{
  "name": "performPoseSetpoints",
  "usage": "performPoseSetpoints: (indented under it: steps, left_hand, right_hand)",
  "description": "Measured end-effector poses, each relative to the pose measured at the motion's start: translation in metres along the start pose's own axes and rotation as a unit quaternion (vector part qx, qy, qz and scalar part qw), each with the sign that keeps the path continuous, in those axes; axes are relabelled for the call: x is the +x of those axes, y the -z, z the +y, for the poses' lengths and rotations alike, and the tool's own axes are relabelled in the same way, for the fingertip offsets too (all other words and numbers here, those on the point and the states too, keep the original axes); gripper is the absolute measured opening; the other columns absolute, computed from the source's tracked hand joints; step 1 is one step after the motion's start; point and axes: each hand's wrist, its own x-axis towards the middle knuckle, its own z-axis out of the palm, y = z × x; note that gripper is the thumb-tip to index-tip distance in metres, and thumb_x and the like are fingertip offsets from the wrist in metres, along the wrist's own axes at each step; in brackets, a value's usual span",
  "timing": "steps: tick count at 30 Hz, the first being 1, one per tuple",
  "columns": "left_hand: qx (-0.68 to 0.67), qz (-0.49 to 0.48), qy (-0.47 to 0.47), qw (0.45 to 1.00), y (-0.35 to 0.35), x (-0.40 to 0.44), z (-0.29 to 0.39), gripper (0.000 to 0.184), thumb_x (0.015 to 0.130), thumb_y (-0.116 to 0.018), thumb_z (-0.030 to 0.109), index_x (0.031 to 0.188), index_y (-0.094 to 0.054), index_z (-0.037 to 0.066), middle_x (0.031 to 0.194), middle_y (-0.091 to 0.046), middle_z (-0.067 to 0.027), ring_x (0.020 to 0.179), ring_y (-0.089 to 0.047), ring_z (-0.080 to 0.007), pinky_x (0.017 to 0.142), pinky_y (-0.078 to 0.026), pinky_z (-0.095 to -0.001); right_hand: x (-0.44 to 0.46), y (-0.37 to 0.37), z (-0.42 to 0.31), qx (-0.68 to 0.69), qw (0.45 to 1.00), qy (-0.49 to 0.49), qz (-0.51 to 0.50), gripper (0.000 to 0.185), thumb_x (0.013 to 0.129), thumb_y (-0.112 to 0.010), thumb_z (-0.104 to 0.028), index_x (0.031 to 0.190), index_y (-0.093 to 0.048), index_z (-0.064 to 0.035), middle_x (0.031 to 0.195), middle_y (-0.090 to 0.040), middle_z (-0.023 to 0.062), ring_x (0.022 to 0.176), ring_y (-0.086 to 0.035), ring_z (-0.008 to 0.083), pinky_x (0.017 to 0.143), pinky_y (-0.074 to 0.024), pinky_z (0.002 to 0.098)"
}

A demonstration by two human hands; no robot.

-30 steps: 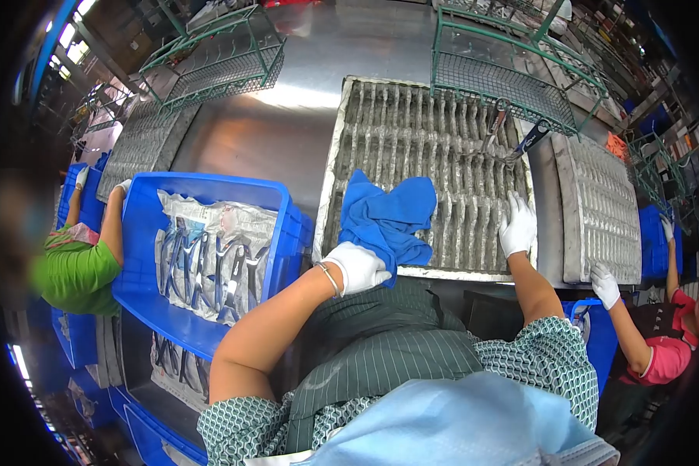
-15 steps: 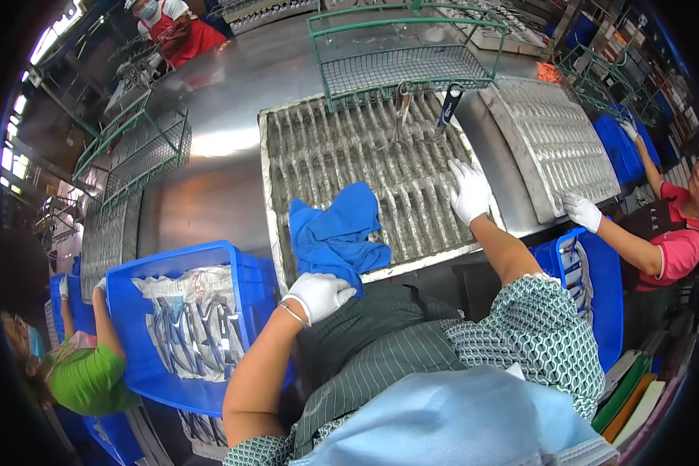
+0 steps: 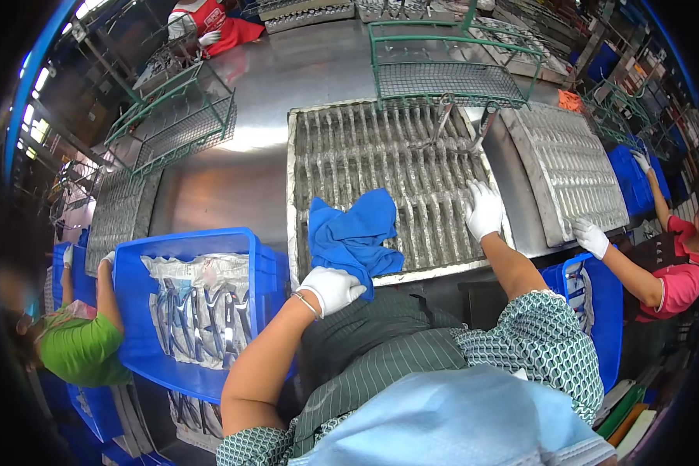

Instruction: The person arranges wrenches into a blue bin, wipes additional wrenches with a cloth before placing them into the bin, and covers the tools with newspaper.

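Observation:
My left hand (image 3: 332,290), in a white glove, is closed on the lower corner of a blue cloth (image 3: 354,231). The cloth lies crumpled over the near left part of a grey slotted tray (image 3: 388,272). On the tray's right side rests my right hand (image 3: 485,210), also gloved, with its fingers stretched forward. Two hand tools, one (image 3: 443,116) beside the other (image 3: 485,124), stand tilted at the tray's far right.
A blue bin (image 3: 186,241) with tools on newspaper is at left. Green wire racks (image 3: 450,78) stand beyond the tray. Another slotted tray (image 3: 571,171) lies right. Co-workers are at left (image 3: 81,346), right (image 3: 664,272) and far left (image 3: 202,23).
The view has swung one way and partly back, shifting the whole scene. Both hands keep their places on the cloth and the tray.

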Motion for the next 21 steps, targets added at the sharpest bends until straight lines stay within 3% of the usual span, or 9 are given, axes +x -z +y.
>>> performPoseSetpoints:
  steps: [9,14,21]
  left_hand:
    - [-0.020,0.005,0.005,1.000,0.0076,-0.0021,0.0054,0.039,0.094,-0.044,0.042,0.098,-0.071,0.014,0.090,-0.068,-0.0134,0.090,-0.064,-0.0320,0.083,-0.049,-0.0439]
    - [-0.027,0.010,0.009,1.000,0.0068,-0.0023,0.0025,0.039,0.094,-0.045,0.042,0.094,-0.071,0.013,0.090,-0.069,-0.0129,0.088,-0.065,-0.0316,0.080,-0.049,-0.0441]
    - [-0.023,0.015,-0.016,1.000,0.0042,-0.0010,0.0040,0.038,0.095,-0.044,0.042,0.092,-0.071,0.014,0.089,-0.068,-0.0105,0.088,-0.065,-0.0305,0.080,-0.049,-0.0426]
  right_hand:
    - [-0.0090,0.0022,-0.0061,-0.006,1.000,0.004,0.005,0.049,0.079,-0.064,-0.014,0.127,-0.053,-0.0060,0.126,-0.058,0.0146,0.119,-0.050,0.0321,0.109,-0.0314,0.0439]
    - [-0.0085,-0.0056,-0.0030,-0.006,1.000,0.010,0.024,0.045,0.081,-0.061,-0.015,0.125,-0.056,-0.0071,0.123,-0.060,0.0156,0.114,-0.055,0.0345,0.104,-0.0378,0.0435]
    - [-0.0080,-0.0062,-0.0027,-0.030,0.999,0.028,0.016,0.047,0.082,-0.059,-0.015,0.127,-0.054,-0.0070,0.126,-0.058,0.0165,0.115,-0.054,0.0335,0.107,-0.0334,0.0452]
